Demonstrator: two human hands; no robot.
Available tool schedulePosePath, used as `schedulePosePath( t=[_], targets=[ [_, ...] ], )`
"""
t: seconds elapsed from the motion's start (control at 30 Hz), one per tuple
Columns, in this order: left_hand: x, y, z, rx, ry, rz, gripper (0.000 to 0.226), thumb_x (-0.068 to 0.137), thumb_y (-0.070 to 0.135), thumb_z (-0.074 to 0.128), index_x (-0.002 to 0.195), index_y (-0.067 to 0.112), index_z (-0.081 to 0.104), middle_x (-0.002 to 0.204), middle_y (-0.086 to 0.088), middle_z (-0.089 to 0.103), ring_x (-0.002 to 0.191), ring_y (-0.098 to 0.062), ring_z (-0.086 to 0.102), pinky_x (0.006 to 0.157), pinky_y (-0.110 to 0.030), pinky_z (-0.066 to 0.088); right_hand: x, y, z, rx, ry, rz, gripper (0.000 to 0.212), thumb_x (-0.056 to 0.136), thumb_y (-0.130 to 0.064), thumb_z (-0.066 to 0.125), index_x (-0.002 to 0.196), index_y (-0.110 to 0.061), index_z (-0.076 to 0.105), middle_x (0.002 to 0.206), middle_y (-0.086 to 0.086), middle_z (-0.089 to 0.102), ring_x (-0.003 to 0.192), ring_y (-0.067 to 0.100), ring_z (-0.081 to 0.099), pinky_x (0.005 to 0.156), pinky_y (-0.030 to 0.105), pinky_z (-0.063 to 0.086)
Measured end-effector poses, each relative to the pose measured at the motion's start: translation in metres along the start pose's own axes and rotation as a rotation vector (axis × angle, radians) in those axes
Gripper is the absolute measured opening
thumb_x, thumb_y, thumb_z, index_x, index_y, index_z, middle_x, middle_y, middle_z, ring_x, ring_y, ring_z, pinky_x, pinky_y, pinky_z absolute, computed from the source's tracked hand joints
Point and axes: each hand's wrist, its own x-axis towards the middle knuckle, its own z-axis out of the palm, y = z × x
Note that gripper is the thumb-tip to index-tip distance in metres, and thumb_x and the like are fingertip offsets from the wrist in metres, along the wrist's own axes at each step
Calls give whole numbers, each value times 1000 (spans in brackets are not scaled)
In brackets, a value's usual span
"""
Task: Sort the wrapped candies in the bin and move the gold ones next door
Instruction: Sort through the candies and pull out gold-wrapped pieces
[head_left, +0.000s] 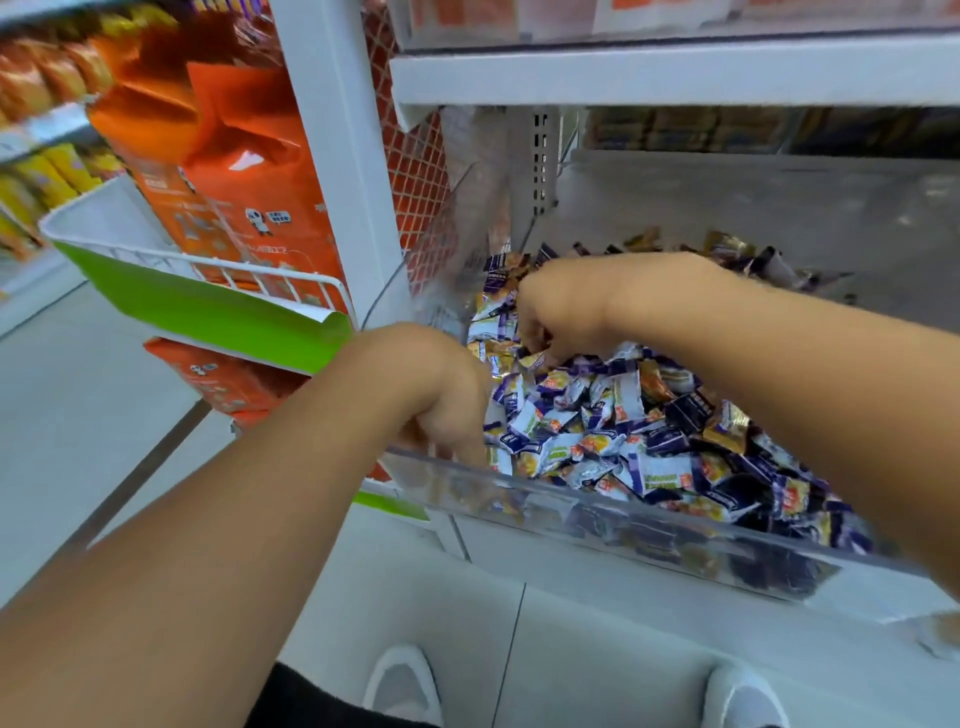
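A clear plastic bin (623, 525) on a shop shelf holds a heap of wrapped candies (613, 426), mostly white and purple, with several gold ones (727, 426) mixed in. My left hand (441, 395) reaches over the bin's front left corner with its fingers curled down into the candies; what they hold is hidden. My right hand (561, 312) is further back at the left of the heap, fingers curled and pinching a gold-wrapped candy (535, 358) at the fingertips.
A white shelf post (337, 156) and a red mesh panel (415, 171) stand left of the bin. A wire basket (208, 291) with orange packs hangs further left. A white shelf (623, 78) runs close overhead. Bare shelf lies behind the heap.
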Motion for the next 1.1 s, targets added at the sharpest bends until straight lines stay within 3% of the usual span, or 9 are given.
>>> schedulePosePath(
  t=[0.1,0.2,0.27,0.37,0.5,0.57,0.77,0.93,1.1],
  targets=[
    [12,5,6,68,-29,-28,65,77,39,82,131,12,58,108,-6,72,58,-22,61,58,-28,54,-1,-1,-2,58,25,-7,13,84,-24,79,83,-11,77,72,-3,71,65,15,64,64,28,51],
    [17,2,9,-150,3,43,60,77,18,84,127,4,53,104,-10,69,69,-28,66,59,-31,58,-11,3,-18,185,101,6,13,83,-23,80,93,-15,79,76,-8,70,68,12,60,64,23,40],
    [16,0,7,-346,180,111,47,74,8,85,111,8,56,84,-5,63,66,-24,61,47,-23,50,-23,7,-29,269,188,32,15,83,-25,80,96,-17,80,85,-5,74,75,13,62,64,22,41],
    [18,-1,5,-788,424,181,30,78,-3,80,95,11,59,88,-11,63,68,-21,59,48,-19,52,-46,13,-36,382,270,88,9,83,-27,80,89,-20,80,77,-11,70,67,1,59,58,7,39],
    [24,3,5,-1329,426,296,21,87,-8,67,93,12,61,95,-17,61,76,-20,63,69,-26,61,-70,19,-22,736,339,203,12,82,-25,80,81,-13,78,77,0,75,71,16,71,75,29,59],
    [22,5,1,-1478,457,341,19,92,-3,64,103,12,64,94,-14,66,74,-16,61,62,-19,55,-79,20,-14,972,330,265,13,85,-19,78,85,-6,76,77,5,74,71,17,69,78,33,62],
    [9,19,-3,-1937,272,465,23,99,-3,48,113,6,63,84,-9,66,73,-15,58,60,-22,54,-93,9,-9,1452,310,394,7,90,-14,71,92,-7,72,65,5,65,55,11,63,55,25,58],
    [1,24,-5,-2114,126,461,37,103,33,48,110,1,64,93,-14,65,82,-21,63,72,-33,59,-93,1,-1,1399,326,481,14,84,-16,78,91,-5,75,73,6,67,59,12,61,51,22,54],
    [9,27,3,-1639,527,392,2,92,9,68,93,8,70,90,-7,71,70,-10,63,65,-17,56,-95,4,-8,1003,375,507,14,78,-20,84,82,-9,77,70,0,71,54,7,63,53,23,51]
  ],
)
